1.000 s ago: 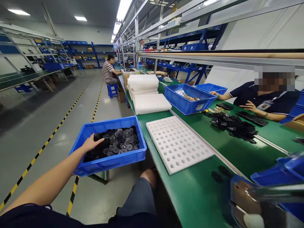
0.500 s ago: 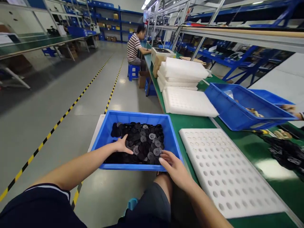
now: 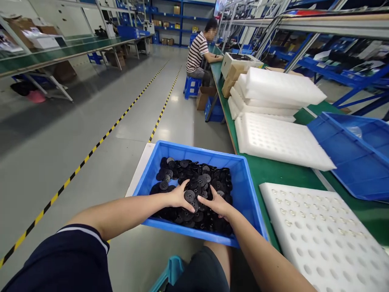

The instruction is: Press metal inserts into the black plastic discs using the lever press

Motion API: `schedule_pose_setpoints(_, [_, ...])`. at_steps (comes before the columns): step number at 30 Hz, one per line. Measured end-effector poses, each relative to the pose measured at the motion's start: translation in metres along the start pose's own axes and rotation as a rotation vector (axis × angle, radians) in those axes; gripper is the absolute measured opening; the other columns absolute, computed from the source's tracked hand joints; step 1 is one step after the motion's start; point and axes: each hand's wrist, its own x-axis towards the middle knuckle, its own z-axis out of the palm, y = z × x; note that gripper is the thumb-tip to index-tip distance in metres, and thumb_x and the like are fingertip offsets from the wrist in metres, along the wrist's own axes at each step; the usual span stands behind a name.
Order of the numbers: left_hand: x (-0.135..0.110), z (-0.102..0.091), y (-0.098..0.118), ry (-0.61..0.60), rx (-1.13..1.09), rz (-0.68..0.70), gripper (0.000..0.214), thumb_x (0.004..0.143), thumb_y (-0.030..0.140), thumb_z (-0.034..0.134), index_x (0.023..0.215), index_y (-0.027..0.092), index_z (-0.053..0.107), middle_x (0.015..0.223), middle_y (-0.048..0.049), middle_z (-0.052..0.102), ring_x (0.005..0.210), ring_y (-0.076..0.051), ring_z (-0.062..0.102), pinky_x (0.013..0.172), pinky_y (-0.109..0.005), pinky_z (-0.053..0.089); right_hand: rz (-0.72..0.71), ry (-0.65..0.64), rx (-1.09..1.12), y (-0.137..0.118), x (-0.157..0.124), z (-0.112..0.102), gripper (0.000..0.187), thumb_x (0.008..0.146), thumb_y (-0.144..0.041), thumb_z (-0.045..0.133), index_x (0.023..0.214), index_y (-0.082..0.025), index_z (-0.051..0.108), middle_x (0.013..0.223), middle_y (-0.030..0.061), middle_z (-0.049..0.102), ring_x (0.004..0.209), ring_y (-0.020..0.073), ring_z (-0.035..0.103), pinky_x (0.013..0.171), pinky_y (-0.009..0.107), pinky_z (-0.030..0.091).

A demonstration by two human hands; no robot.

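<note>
A blue plastic bin holds a heap of round black plastic discs with small holes, some of them greyish. My left hand reaches into the heap from the left, thumb and index finger spread wide around a few discs. Opposite it, my right hand is in the heap too, its thumb and index finger apart. The two thumbs point toward each other with discs between the hands. Some fingertips are sunk among the discs and hidden.
To the right on the green bench lies a white foam tray with rows of holes, small pale parts in its far rows. Behind it are stacked foam trays and a tilted blue bin. A seated person works farther along.
My right hand has moved from the bin's right side into the discs. My left hand has shifted rightward, closer to it. The view has turned left, and the other bin's contents are out of sight.
</note>
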Motion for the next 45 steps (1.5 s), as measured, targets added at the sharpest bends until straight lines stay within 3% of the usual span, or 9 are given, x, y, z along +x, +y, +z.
schedule_pose_setpoints(4, [0.002,0.011,-0.004,-0.024,-0.257,-0.009,0.152,0.03,0.031,0.1,0.158,0.023,0.019,0.141,-0.0198,0.054,0.136,-0.039,0.048,0.116,-0.053,0.032,0.055,-0.059,0.105,0.003,0.001,0.004,0.13,0.054,-0.072,0.082,0.158,-0.032,0.015,0.156,0.0178,0.038,0.129,0.0359,0.054,0.095,0.053,0.052])
schedule_pose_setpoints(9, [0.001,0.013,0.0,-0.069,-0.415,-0.034,0.143,0.04,0.027,0.1,0.157,0.023,0.018,0.132,-0.0171,0.061,0.131,-0.033,0.054,0.114,-0.052,0.036,-0.064,-0.096,0.295,0.004,0.005,0.012,0.13,0.058,-0.066,0.084,0.159,-0.022,0.015,0.152,0.0158,0.045,0.139,0.0266,0.046,0.118,0.041,0.035])
schedule_pose_setpoints(13, [0.002,0.015,0.009,-0.104,-0.506,-0.026,0.13,0.044,0.024,0.1,0.152,0.023,0.029,0.129,-0.0151,0.063,0.128,-0.031,0.056,0.112,-0.051,0.04,-0.052,-0.059,0.379,-0.001,0.002,0.017,0.117,0.065,-0.065,0.08,0.158,-0.026,0.021,0.147,0.0134,0.052,0.135,0.0284,0.051,0.111,0.045,0.044])
schedule_pose_setpoints(19, [-0.002,0.02,0.031,-0.1,-0.518,0.001,0.105,0.043,0.02,0.099,0.135,0.02,0.049,0.121,-0.0112,0.067,0.118,-0.027,0.062,0.11,-0.048,0.042,-0.095,-0.003,0.452,-0.003,0.003,0.02,0.109,0.066,-0.06,0.082,0.154,-0.023,0.03,0.14,0.0124,0.058,0.131,0.0262,0.055,0.108,0.04,0.046])
schedule_pose_setpoints(25, [-0.006,0.019,0.051,-0.157,-0.45,-0.128,0.099,0.049,0.033,0.097,0.132,0.024,0.043,0.096,-0.0022,0.067,0.074,-0.019,0.067,0.075,-0.046,0.06,-0.116,0.05,0.478,-0.006,0.004,0.019,0.093,0.067,-0.056,0.083,0.145,-0.022,0.046,0.131,0.011,0.065,0.122,0.0256,0.061,0.106,0.039,0.049])
schedule_pose_setpoints(30, [-0.003,0.017,0.061,-0.139,-0.482,-0.071,0.11,0.047,0.031,0.098,0.14,0.025,0.039,0.107,-0.007,0.067,0.088,-0.024,0.068,0.076,-0.044,0.06,-0.171,0.098,0.512,-0.016,-0.002,0.017,0.073,0.073,-0.047,0.08,0.137,-0.022,0.055,0.123,0.0086,0.07,0.112,0.0241,0.066,0.1,0.039,0.054])
schedule_pose_setpoints(34, [0.001,0.017,0.068,-0.157,-0.474,-0.04,0.109,0.049,0.03,0.097,0.141,0.027,0.039,0.108,-0.0071,0.067,0.085,-0.022,0.068,0.08,-0.048,0.06,-0.211,0.173,0.515,-0.02,-0.002,0.014,0.077,0.074,-0.039,0.079,0.142,-0.018,0.05,0.129,0.0089,0.066,0.12,0.0212,0.062,0.107,0.035,0.049])
schedule_pose_setpoints(39, [0.0,0.013,0.081,-0.143,-0.5,0.006,0.107,0.052,0.025,0.096,0.142,0.024,0.039,0.111,-0.0088,0.069,0.094,-0.023,0.069,0.09,-0.048,0.057,-0.23,0.164,0.494,-0.029,-0.007,0.007,0.086,0.072,-0.047,0.08,0.147,-0.023,0.044,0.119,0.0092,0.069,0.091,0.0226,0.071,0.077,0.039,0.062])
schedule_pose_setpoints(45, [0.0,0.003,0.1,-0.108,-0.493,0.095,0.103,0.053,0.024,0.095,0.141,0.027,0.041,0.11,-0.0079,0.07,0.085,-0.021,0.07,0.083,-0.045,0.059,-0.335,0.187,0.443,-0.051,-0.012,-0.005,0.084,0.071,-0.047,0.08,0.145,-0.022,0.048,0.113,0.0088,0.07,0.074,0.0164,0.067,0.056,0.026,0.059])
